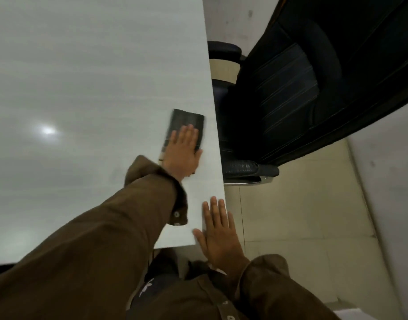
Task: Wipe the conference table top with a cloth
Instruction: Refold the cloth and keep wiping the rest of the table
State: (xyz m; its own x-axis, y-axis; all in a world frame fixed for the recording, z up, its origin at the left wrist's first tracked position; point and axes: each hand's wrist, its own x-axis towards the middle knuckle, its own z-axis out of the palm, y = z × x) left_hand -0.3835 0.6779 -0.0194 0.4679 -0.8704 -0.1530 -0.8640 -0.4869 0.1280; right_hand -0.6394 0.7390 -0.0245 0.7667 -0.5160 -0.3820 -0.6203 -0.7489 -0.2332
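The left hand (182, 153) is pressing flat on the dark cloth (187, 122) near the table (83, 88) edge. The right hand (218, 229) is lying open on the corner. The wiping is probably only partly done; I cannot tell how much.

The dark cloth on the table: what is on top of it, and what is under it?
The left hand lies flat on the cloth, fingers straight. Under it is the white table top; that patch, and the cloth's near end, are covered from view.
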